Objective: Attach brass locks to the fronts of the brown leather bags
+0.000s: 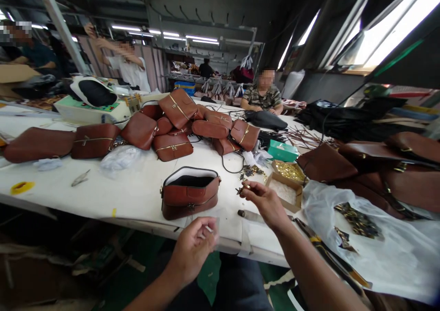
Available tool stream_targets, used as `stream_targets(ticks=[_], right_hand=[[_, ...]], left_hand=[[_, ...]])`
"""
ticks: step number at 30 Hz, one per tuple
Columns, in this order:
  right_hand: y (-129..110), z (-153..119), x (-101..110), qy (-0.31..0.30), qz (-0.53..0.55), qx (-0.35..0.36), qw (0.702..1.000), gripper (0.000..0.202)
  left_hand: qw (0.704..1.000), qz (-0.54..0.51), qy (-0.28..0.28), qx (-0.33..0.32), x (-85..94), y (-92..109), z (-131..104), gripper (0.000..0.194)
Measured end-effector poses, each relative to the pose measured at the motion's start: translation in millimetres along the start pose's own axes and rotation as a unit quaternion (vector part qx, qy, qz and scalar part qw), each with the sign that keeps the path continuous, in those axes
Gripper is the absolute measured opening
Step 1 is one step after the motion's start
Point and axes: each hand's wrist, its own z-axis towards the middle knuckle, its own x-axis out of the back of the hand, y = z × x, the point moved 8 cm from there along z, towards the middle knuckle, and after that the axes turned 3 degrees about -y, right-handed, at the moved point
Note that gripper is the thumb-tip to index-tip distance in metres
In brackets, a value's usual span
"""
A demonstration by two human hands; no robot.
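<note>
The right hand (270, 203) pinches small metal fittings (242, 190) right of the open brown bag (195, 195) near the table's (137, 196) edge, the left hand (194, 247) curls around I cannot tell what, seemingly readying fittings, the next move calling for careful turning

The open, boxy leather handbag (178, 197) is reddish brown, its lining white and black. Small metal pieces (289, 171) gleam gold beside a rectangular teal-green box (282, 151). The flat table (137, 191) is white; a short-sleeved fabric shirt (252, 96) bears dark-and-tan camouflage.
</note>
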Motion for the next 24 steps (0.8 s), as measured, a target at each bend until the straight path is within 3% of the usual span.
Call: stream_targets(ticks=[3,7,12,14,17,20,24], right_hand=[[-18.3,-52.8,-36.7,0.004,0.144,0.053,0.988,0.026],[-44.9,-99.4,-69.9,0.031,0.124,0.158,0.979,0.011],[-58.9,-116.6,-90.5,0.05,0.137,0.186,0.972,0.01],[-63.3,-117.9,-94.1,0.029,0.132,0.184,0.974,0.009],[-65.6,-114.8,-93.8,-0.016,0.141,0.161,0.977,0.011],[-52.2,-103.4,-88.7,-0.027,0.207,0.067,0.976,0.02],[-41.1,-93.9,-113.2,-0.156,0.284,-0.025,0.946,0.028]], left_hand=[[0.994,-0.108,-0.01,0.03,-5.5,5.1,5.4,0.054],[0.991,-0.129,0.0,0.025,-1.5,8.8,-0.4,0.05],[0.991,-0.129,0.021,0.008,12.1,6.6,-13.5,0.038],[0.991,-0.128,0.031,-0.005,19.6,8.6,-16.3,0.033],[0.99,-0.127,0.044,-0.033,31.5,15.1,-18.0,0.026],[0.987,-0.16,0.018,-0.029,34.2,16.5,-17.6,0.025],[0.975,-0.219,-0.03,0.015,25.3,11.6,-17.2,0.026]])
